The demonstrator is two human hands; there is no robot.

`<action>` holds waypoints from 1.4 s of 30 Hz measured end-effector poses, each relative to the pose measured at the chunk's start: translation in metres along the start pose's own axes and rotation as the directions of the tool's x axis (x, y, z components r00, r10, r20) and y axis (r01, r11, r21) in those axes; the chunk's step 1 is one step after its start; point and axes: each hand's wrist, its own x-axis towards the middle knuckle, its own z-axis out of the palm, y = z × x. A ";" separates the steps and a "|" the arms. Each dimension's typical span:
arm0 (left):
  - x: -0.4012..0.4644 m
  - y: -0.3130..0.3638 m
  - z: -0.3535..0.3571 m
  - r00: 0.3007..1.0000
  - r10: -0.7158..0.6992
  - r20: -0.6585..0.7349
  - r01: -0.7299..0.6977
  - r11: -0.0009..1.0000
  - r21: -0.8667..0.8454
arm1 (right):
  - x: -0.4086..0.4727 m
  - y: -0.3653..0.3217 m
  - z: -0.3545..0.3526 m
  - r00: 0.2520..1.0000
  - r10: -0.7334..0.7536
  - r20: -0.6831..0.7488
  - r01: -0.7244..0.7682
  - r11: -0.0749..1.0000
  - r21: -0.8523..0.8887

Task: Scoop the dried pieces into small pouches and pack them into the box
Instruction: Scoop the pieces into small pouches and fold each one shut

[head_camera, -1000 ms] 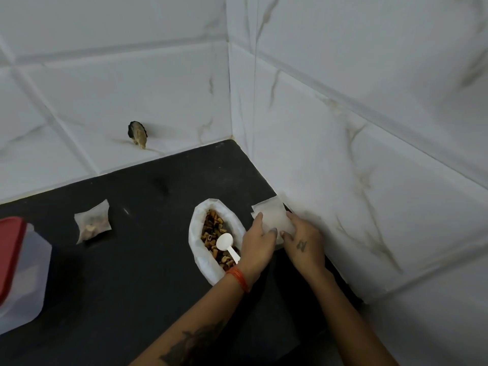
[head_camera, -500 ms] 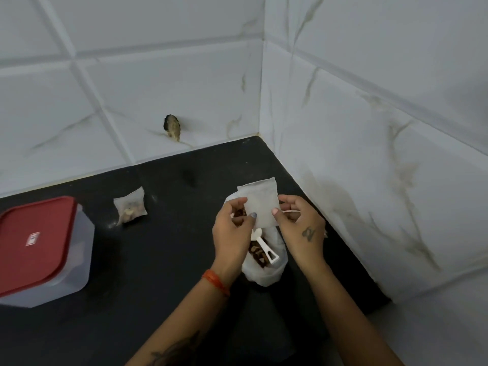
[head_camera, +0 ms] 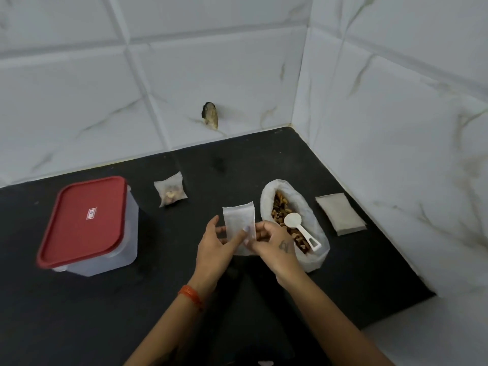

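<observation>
Both hands hold one empty white pouch [head_camera: 238, 217] upright over the black counter. My left hand [head_camera: 216, 244] pinches its lower left side, my right hand [head_camera: 274, 243] pinches its lower right side. Just right of them lies an open white bag [head_camera: 311, 223] of brown dried pieces [head_camera: 280, 207], with a white plastic scoop [head_camera: 299, 228] resting in it. A filled pouch [head_camera: 171, 192] lies further back on the counter. The clear plastic box with a red lid [head_camera: 84, 223] stands shut at the left.
A flat stack of empty pouches [head_camera: 339, 213] lies by the right wall. White tiled walls meet in a corner behind the black counter [head_camera: 79, 313]. A dark chipped hole [head_camera: 210, 114] marks the back wall.
The pouch picked from the stack by the right wall has moved left and down, off the bag. The view has shifted right and back, showing the box and the stack.
</observation>
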 end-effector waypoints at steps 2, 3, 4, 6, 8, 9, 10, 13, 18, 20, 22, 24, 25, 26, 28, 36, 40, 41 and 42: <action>-0.001 0.000 -0.003 0.999 0.004 0.039 -0.004 1.000 0.014 | 0.000 0.000 0.007 0.999 -0.010 0.049 0.011 0.999 -0.033; -0.001 -0.001 -0.004 0.999 0.004 0.054 -0.005 1.000 0.014 | -0.001 -0.001 0.009 0.997 -0.008 0.074 0.011 0.999 -0.047; -0.001 -0.002 -0.005 0.998 0.007 0.066 -0.008 1.000 0.012 | -0.001 -0.002 0.010 0.995 -0.007 0.097 0.013 0.998 -0.057; 0.002 -0.005 -0.008 0.997 0.015 0.080 -0.016 1.000 0.007 | -0.001 -0.004 0.008 0.989 -0.002 0.150 0.013 0.998 -0.069; 0.006 -0.007 -0.011 0.996 0.031 0.085 -0.032 0.999 0.010 | -0.001 -0.008 0.002 0.977 0.008 0.211 0.003 0.999 -0.051; 0.008 -0.009 -0.013 0.995 0.042 0.086 -0.043 0.999 0.016 | 0.000 -0.010 -0.003 0.975 0.005 0.221 0.002 1.000 -0.031; 0.008 -0.009 -0.014 0.994 0.053 0.093 -0.056 0.998 0.025 | 0.001 -0.012 -0.008 0.979 -0.004 0.206 0.004 1.000 0.001; 0.010 -0.010 -0.016 0.990 0.093 0.104 -0.098 0.994 0.044 | 0.007 -0.020 -0.018 0.996 -0.051 0.071 0.037 0.983 0.182; 0.007 -0.010 -0.016 0.970 0.180 0.164 -0.192 0.979 0.066 | 0.013 -0.035 -0.019 0.990 -0.097 0.102 0.070 0.968 0.239; 0.006 -0.010 -0.016 0.963 0.198 0.181 -0.217 0.972 0.090 | 0.012 -0.038 -0.018 0.988 -0.077 0.133 0.052 0.982 0.183; 0.005 -0.009 -0.017 0.955 0.226 0.194 -0.252 0.960 0.123 | 0.011 -0.036 -0.018 0.988 -0.067 0.136 0.043 0.984 0.172; 0.002 -0.007 -0.017 0.948 0.238 0.212 -0.275 0.946 0.170 | 0.011 -0.034 -0.018 0.991 -0.065 0.113 0.048 0.988 0.144; 0.002 -0.006 -0.016 0.946 0.239 0.217 -0.281 0.941 0.189 | 0.011 -0.033 -0.018 0.992 -0.077 0.100 0.064 0.990 0.126; 0.001 -0.005 -0.015 0.945 0.243 0.219 -0.287 0.937 0.201 | 0.010 -0.031 -0.018 0.991 -0.099 0.090 0.089 0.991 0.101; 0.002 -0.007 -0.013 0.941 0.266 0.210 -0.310 0.926 0.214 | 0.010 -0.030 -0.018 0.984 -0.163 0.077 0.164 0.986 -0.005; 0.007 -0.005 -0.013 0.887 0.407 0.218 -0.457 0.838 0.298 | 0.009 -0.034 -0.024 0.873 -0.441 0.209 0.484 0.726 -0.488; 0.007 -0.006 -0.011 0.882 0.394 0.257 -0.461 0.834 0.302 | 0.009 -0.033 -0.029 0.874 -0.438 0.209 0.460 0.610 -0.645; 0.008 -0.007 -0.011 0.885 0.388 0.257 -0.454 0.843 0.290 | 0.008 -0.031 -0.029 0.866 -0.452 0.213 0.468 0.585 -0.663; 0.009 -0.007 -0.010 0.886 0.388 0.255 -0.450 0.850 0.272 | 0.008 -0.030 -0.028 0.855 -0.471 0.215 0.480 0.563 -0.673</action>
